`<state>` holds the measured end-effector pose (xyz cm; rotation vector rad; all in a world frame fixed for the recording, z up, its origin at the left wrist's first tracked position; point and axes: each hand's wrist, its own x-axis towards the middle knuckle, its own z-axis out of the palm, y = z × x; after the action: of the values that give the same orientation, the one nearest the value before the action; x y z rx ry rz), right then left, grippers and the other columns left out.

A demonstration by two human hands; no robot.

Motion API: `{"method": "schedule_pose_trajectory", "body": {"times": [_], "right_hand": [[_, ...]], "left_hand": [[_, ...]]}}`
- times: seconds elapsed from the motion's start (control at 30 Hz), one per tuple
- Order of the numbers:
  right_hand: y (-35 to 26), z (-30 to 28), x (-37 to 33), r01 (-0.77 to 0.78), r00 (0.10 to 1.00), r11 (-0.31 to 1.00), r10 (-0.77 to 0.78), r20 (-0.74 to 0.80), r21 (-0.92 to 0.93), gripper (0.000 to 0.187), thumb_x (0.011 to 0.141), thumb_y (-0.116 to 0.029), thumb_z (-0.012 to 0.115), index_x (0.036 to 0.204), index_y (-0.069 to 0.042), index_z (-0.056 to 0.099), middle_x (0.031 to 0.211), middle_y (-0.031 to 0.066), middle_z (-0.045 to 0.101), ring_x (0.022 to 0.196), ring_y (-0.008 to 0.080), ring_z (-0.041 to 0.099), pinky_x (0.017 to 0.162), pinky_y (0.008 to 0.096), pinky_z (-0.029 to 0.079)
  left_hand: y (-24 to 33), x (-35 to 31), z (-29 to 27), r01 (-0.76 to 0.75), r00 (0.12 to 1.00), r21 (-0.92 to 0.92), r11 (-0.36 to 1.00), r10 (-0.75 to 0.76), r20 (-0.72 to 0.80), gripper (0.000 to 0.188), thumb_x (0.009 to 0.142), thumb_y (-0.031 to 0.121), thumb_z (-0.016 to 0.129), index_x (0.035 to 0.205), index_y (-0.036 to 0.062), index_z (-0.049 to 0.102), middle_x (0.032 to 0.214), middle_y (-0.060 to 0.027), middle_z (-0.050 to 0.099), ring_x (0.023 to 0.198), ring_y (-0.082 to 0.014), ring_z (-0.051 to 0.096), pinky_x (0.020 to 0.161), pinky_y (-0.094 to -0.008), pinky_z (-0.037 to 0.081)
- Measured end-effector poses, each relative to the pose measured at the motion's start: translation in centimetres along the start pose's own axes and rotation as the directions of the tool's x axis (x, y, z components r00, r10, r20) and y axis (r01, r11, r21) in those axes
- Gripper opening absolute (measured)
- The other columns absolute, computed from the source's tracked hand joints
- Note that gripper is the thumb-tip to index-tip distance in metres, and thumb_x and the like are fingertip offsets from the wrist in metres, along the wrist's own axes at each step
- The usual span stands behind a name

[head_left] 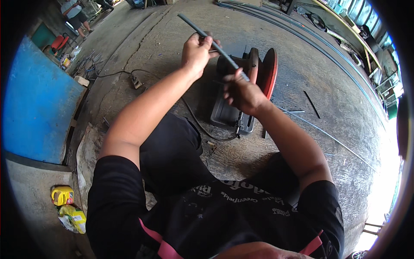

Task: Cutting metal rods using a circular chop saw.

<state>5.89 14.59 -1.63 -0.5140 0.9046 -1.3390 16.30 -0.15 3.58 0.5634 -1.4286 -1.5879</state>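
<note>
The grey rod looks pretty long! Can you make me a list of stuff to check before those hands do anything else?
1. Rod held by both hands: ok, left hand and right hand grip it.
2. Gloves on: not ok, both hands are bare.
3. Wheel on the cutting machine stopped: cannot tell from one picture.
4. Cord clear of the left knee: cannot tell, it runs close beside it.
5. Floor nearby free of loose pieces: not ok, a dark strip lies there.
</note>
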Motion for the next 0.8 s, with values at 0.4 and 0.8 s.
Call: {"method": "schedule_pose_trajectory", "body": {"times": [0.4,0.8], "right_hand": [[0.8,-1.5,1.1,-0.087,0.996,0.682,0.079,-0.044,-0.726,0.053,0.086,-0.046,0.059,0.108,0.002,0.055,0.095,0.0106,0.058,0.076,0.0167,0.061,0.064,0.0294,0.052],[-2.7,-0.8,-2.1,-0.013,0.999,0.556,0.049,0.016,-0.831,0.029,0.087,-0.027,0.063,0.096,0.000,0.059,0.079,0.0057,0.060,0.071,0.0107,0.056,0.065,0.0257,0.045]], "left_hand": [[-8.5,8.4,-9.1,0.150,0.987,0.791,0.593,-0.046,-0.153,0.026,0.090,0.020,0.055,0.103,-0.0020,0.058,0.080,-0.0091,0.066,0.069,-0.0174,0.063,0.063,-0.0311,0.051],[-27.9,7.0,-14.1,0.203,0.939,0.966,0.159,-0.313,-0.146,0.030,0.084,0.025,0.059,0.109,0.0078,0.062,0.105,-0.0193,0.062,0.102,-0.0364,0.057,0.086,-0.0424,0.047]]}}
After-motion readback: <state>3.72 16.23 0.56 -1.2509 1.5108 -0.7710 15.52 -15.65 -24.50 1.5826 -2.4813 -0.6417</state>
